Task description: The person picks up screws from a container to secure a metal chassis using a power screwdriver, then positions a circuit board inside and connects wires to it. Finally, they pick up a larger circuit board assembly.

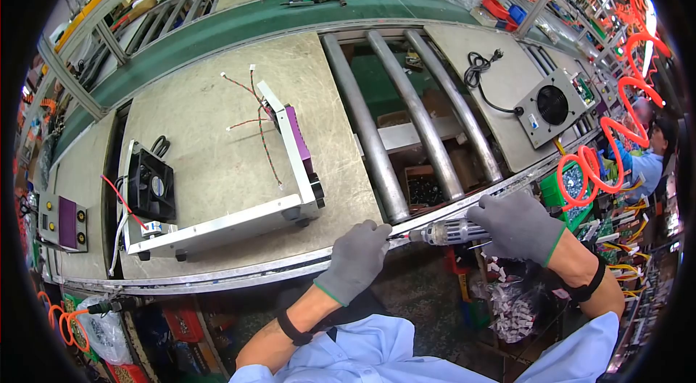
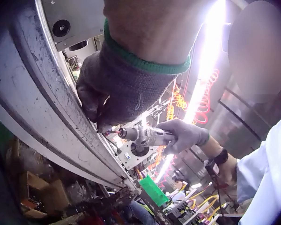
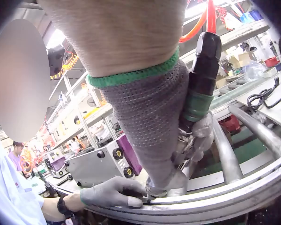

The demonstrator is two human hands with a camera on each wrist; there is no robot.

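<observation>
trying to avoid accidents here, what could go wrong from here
The power driver might slip onto the left hand, whose fingers are right at its tip. Anything dropped there could fall between the nearby rollers. The loose wires sticking out of the open case may snag.

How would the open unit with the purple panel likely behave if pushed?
The unit would probably move as one stiff piece, since its metal edge runs from the fan to the purple panel. Tipping looks unlikely: its base is broad, on dark feet. Its loose wires would likely flop.
</observation>
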